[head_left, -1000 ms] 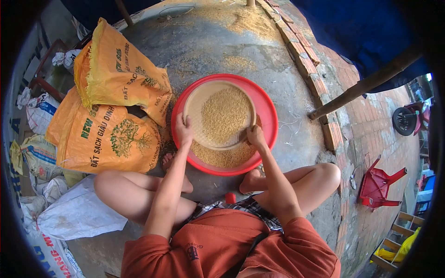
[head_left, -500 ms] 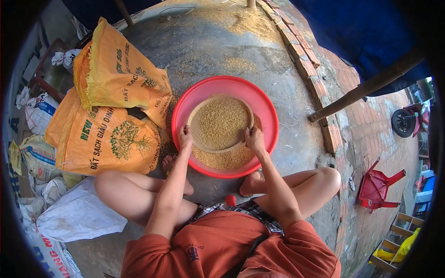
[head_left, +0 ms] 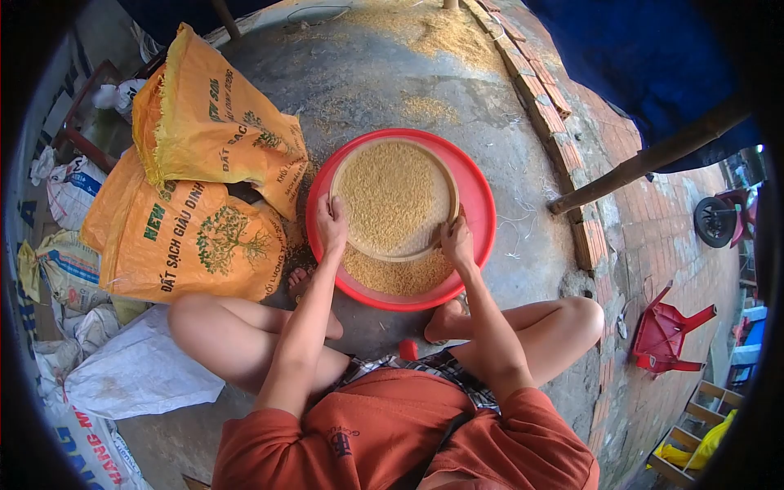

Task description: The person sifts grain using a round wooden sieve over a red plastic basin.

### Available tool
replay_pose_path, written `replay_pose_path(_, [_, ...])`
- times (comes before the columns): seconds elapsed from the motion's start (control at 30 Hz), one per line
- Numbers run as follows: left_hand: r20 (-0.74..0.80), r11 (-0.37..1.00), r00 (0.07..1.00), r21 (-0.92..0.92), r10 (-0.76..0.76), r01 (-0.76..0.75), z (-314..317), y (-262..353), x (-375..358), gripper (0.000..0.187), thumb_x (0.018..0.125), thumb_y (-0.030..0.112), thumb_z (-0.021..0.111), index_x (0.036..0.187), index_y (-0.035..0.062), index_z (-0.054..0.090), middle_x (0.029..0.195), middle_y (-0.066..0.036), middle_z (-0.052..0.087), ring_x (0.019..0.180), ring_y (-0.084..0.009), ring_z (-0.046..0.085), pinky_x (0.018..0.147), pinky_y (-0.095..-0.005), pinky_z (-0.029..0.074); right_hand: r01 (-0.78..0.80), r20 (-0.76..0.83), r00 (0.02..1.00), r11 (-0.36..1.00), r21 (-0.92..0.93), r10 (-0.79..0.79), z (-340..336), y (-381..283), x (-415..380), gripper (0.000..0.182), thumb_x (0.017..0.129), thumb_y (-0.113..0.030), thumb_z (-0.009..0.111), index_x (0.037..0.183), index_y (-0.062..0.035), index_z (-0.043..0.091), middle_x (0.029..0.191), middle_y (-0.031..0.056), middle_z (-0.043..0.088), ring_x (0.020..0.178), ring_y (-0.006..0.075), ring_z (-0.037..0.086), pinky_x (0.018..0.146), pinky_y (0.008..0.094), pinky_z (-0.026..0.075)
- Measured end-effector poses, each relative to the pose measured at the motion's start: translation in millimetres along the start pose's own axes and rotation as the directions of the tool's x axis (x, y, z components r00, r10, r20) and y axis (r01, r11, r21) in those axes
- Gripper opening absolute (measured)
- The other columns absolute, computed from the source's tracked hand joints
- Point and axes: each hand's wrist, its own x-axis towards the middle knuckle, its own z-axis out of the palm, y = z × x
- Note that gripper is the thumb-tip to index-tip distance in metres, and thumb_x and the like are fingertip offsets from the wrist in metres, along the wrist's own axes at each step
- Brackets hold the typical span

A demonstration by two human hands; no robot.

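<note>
A round, shallow sieve point(head_left: 441, 216) with a pale rim is held over a red plastic basin point(head_left: 480, 208). Husky golden grain point(head_left: 384, 196) lies in the sieve, mostly on its left and middle, leaving a bare strip of mesh along the right. My left hand point(head_left: 331, 223) grips the rim on the left, and my right hand point(head_left: 457, 242) grips it at the lower right. Below the sieve, more grain point(head_left: 396, 273) covers the near part of the basin's bottom; the sieve hides the rest.
Orange sacks point(head_left: 216, 237) stand left of the basin, with white sacks point(head_left: 143, 371) nearer me. Grain point(head_left: 453, 41) is scattered on the concrete ahead. To the right run a low brick edge point(head_left: 545, 118), a slanted pole point(head_left: 645, 159) and an overturned red stool point(head_left: 665, 335).
Both hands have shifted the sieve forward, and it looks slightly larger. The grain in it has spread and moved toward the left, baring the mesh on the right.
</note>
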Motion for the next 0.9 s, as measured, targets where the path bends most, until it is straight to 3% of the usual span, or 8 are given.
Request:
replay_pose_path(0.17, [-0.100, 0.987, 0.986, -0.075, 0.132, -0.140, -14, 78, 30, 0.023, 0.087, 0.016, 0.039, 0.098, -0.0022, 0.047, 0.080, -0.011, 0.053, 0.072, -0.0188, 0.050, 0.066, -0.0293, 0.039, 0.153, -0.224, 0.970, 0.953, 0.262, -0.095, -48, -63, 7, 0.014, 0.083, -0.012, 0.043, 0.085, 0.0020, 0.040, 0.062, 0.0242, 0.052, 0.058, 0.0409, 0.053, 0.050, 0.0463, 0.039])
replay_pose_path(0.3, [-0.174, 0.963, 0.952, -0.053, 0.250, -0.263, -14, 71, 34, 0.022, 0.088, 0.014, 0.035, 0.098, -0.0016, 0.047, 0.080, -0.012, 0.051, 0.073, -0.0194, 0.048, 0.067, -0.0294, 0.038, 0.214, -0.301, 0.943, 0.951, 0.224, -0.141, -36, -60, 13, 0.012, 0.084, -0.011, 0.040, 0.085, 0.0011, 0.040, 0.062, 0.0243, 0.051, 0.056, 0.0419, 0.050, 0.049, 0.0469, 0.037])
replay_pose_path(0.37, [-0.134, 0.982, 0.975, -0.030, 0.179, -0.184, -10, 36, 18, 0.023, 0.087, 0.016, 0.037, 0.097, -0.0009, 0.048, 0.080, -0.015, 0.053, 0.074, -0.0252, 0.051, 0.067, -0.0337, 0.039, 0.197, -0.258, 0.957, 0.952, 0.233, -0.135, -17, -39, 11, 0.015, 0.083, -0.012, 0.041, 0.083, 0.0024, 0.041, 0.065, 0.0264, 0.052, 0.060, 0.0426, 0.052, 0.051, 0.0476, 0.038])
replay_pose_path(0.43, [-0.043, 0.966, 0.996, 0.244, -0.082, 0.090, -5, -16, 4, 0.027, 0.087, 0.021, 0.039, 0.095, -0.0022, 0.050, 0.082, -0.018, 0.056, 0.077, -0.0284, 0.054, 0.069, -0.0351, 0.039, 0.016, -0.036, 0.999, 0.986, 0.167, -0.010, 0, -18, 3, 0.019, 0.081, -0.015, 0.043, 0.081, 0.0038, 0.043, 0.067, 0.0281, 0.053, 0.064, 0.0424, 0.053, 0.056, 0.0479, 0.041])
replay_pose_path(0.57, [-0.045, 0.916, 0.984, 0.360, -0.171, 0.176, -2, -41, -3, 0.028, 0.085, 0.023, 0.041, 0.091, -0.0020, 0.051, 0.080, -0.020, 0.056, 0.077, -0.0299, 0.055, 0.069, -0.0360, 0.040, -0.014, 0.044, 0.999, 0.998, 0.057, 0.011, 14, 7, 0, 0.022, 0.080, -0.018, 0.045, 0.081, 0.0043, 0.046, 0.065, 0.0273, 0.054, 0.066, 0.0408, 0.055, 0.059, 0.0478, 0.043])
replay_pose_path(0.77, [-0.031, 0.969, 0.987, 0.187, -0.157, 0.160, -13, 27, 18, 0.027, 0.087, 0.021, 0.039, 0.093, -0.0024, 0.050, 0.082, -0.017, 0.055, 0.076, -0.0258, 0.054, 0.068, -0.0325, 0.040, 0.054, -0.060, 0.997, 0.973, 0.226, -0.042, -24, -43, 10, 0.016, 0.083, -0.014, 0.041, 0.085, 0.0025, 0.044, 0.061, 0.0239, 0.053, 0.059, 0.0383, 0.055, 0.053, 0.0451, 0.042])
replay_pose_path(0.83, [-0.151, 0.992, 0.982, -0.037, 0.116, -0.123, -14, 62, 27, 0.024, 0.087, 0.018, 0.038, 0.096, -0.0020, 0.049, 0.074, -0.012, 0.052, 0.065, -0.0201, 0.048, 0.063, -0.0301, 0.039, 0.134, -0.184, 0.979, 0.953, 0.272, -0.085, -44, -67, 8, 0.015, 0.084, -0.013, 0.040, 0.085, 0.0015, 0.043, 0.062, 0.0233, 0.053, 0.058, 0.0381, 0.054, 0.051, 0.0448, 0.040])
replay_pose_path(0.9, [-0.174, 0.977, 0.974, -0.130, 0.145, -0.168, -14, 77, 32, 0.023, 0.088, 0.017, 0.037, 0.098, -0.0020, 0.047, 0.072, -0.009, 0.049, 0.064, -0.0162, 0.044, 0.062, -0.0281, 0.038, 0.215, -0.298, 0.947, 0.928, 0.306, -0.121, -48, -72, 10, 0.013, 0.085, -0.012, 0.039, 0.085, 0.0005, 0.042, 0.062, 0.0227, 0.052, 0.056, 0.0380, 0.053, 0.049, 0.0445, 0.039])
